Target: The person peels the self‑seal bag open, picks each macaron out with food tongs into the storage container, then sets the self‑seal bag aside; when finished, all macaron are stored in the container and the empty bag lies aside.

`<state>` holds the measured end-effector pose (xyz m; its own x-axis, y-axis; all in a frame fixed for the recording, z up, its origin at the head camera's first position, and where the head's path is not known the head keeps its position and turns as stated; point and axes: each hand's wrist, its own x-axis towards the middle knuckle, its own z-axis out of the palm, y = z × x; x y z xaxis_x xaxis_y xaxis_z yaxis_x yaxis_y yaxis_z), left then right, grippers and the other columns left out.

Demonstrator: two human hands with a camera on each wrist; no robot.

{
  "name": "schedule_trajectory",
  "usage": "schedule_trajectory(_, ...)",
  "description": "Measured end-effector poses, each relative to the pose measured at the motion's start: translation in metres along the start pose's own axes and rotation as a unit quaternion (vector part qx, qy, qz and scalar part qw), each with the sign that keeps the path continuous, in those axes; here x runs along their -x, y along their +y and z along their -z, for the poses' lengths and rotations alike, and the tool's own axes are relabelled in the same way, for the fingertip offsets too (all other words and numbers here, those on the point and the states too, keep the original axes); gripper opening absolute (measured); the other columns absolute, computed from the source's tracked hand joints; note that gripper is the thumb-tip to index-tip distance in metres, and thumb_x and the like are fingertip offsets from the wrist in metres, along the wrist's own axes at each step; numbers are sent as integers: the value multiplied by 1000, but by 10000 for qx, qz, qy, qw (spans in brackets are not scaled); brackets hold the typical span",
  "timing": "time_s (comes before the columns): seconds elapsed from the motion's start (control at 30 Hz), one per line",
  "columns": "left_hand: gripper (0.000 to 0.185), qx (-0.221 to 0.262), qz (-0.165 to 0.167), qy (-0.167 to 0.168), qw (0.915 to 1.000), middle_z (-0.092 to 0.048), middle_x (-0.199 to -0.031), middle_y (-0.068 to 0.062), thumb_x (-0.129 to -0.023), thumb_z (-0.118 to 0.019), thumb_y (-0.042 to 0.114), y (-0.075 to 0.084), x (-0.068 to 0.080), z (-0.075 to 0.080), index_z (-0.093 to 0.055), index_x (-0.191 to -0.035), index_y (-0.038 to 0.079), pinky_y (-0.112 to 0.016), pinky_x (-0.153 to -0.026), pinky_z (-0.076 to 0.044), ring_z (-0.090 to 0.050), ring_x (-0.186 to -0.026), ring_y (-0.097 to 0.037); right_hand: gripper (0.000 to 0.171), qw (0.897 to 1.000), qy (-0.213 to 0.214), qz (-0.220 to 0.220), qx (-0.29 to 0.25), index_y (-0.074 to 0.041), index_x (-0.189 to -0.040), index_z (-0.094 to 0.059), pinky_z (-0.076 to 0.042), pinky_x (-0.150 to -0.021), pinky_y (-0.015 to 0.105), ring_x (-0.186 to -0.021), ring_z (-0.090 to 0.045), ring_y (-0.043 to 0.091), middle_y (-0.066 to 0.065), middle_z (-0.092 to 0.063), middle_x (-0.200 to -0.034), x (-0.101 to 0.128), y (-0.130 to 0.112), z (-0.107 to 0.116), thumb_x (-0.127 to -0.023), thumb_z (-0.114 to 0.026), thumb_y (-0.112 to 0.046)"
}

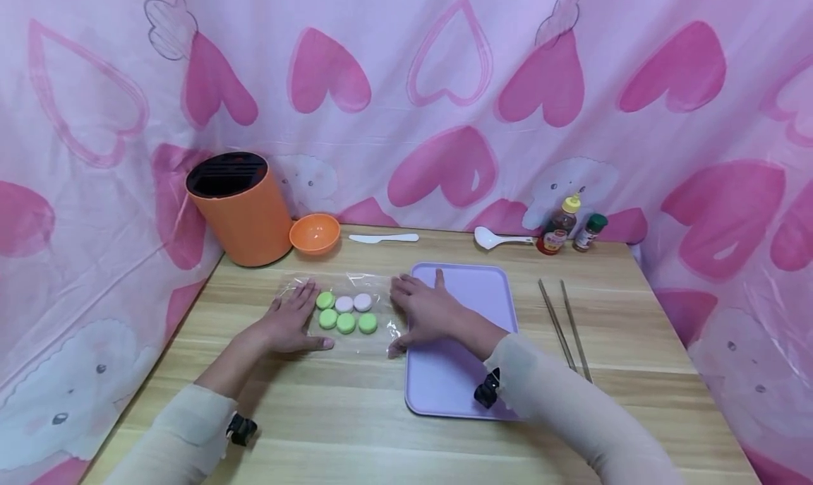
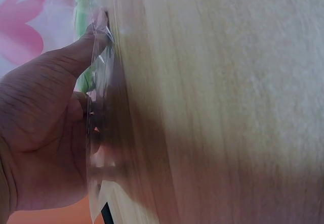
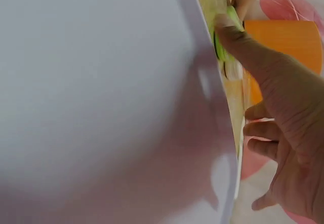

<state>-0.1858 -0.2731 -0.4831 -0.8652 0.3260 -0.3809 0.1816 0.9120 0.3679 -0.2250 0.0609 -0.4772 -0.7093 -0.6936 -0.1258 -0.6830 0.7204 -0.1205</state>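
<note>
Hands lie spread flat: our left hand and right hand press the clear plastic bag of round pieces at mid-frame, best smoothed gently on the tabletop.

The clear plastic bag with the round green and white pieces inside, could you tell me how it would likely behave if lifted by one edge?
The clear plastic bag looks thin and crinkled, so it would probably sag limply. The round pieces lie loose in two rows, so they would likely slide together towards the low side. Both the left hand and the right hand press its edges flat, which suggests it shifts easily on the wooden table.
</note>
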Motion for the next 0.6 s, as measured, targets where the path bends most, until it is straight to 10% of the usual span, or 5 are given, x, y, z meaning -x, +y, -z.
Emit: schedule_trajectory(0.6, 129, 134, 79, 50, 9999, 0, -184, -29, -94, -76, 70, 4, 4, -2, -9, -175, -4, -82, -131, -4, 0, -171, -54, 94, 9894, 750, -1143, -484, -4, -164, -51, -44, -120, 76, -155, -47, 52, 23, -49, -170, 86, 76, 16, -98, -74, -66)
